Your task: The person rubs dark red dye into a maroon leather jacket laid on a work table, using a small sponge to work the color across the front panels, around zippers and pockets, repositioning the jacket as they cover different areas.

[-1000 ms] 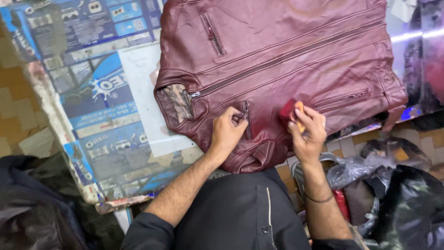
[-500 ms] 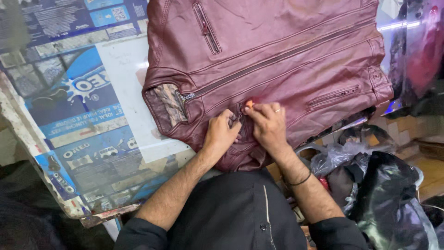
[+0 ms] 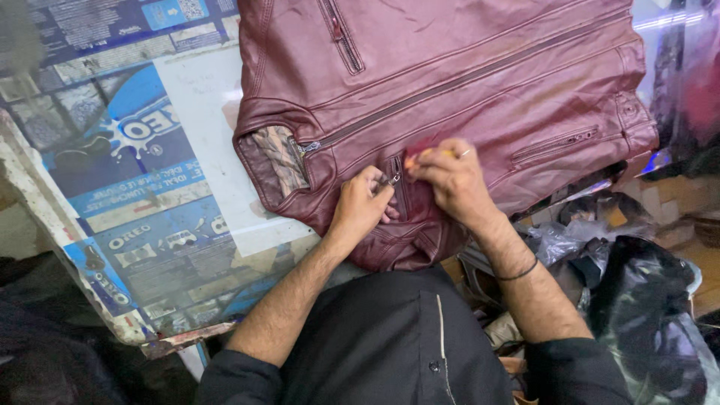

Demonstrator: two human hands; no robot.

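Note:
A maroon leather jacket [image 3: 465, 82] lies flat on a table covered in blue and white printed sheeting [image 3: 142, 187]. Its collar with a patterned lining [image 3: 281, 157] points toward me. My left hand [image 3: 364, 206] pinches a small zipper pull [image 3: 389, 180] at a short pocket zipper near the collar. My right hand [image 3: 450, 180] rests on the leather just right of that zipper, fingers closed around a small red and yellow object [image 3: 421, 152] that is mostly hidden. A dark band circles my right wrist.
A long diagonal zipper [image 3: 480, 79] crosses the jacket, with a chest pocket zipper [image 3: 341, 37] above and a side pocket zipper [image 3: 555, 144] to the right. Dark plastic bags [image 3: 645, 300] and clutter sit at the lower right. Dark cloth lies at the lower left [image 3: 45, 330].
My right hand has slid left across the jacket, from well right of the pocket zipper to right beside my left hand. My left hand has stayed on the zipper pull.

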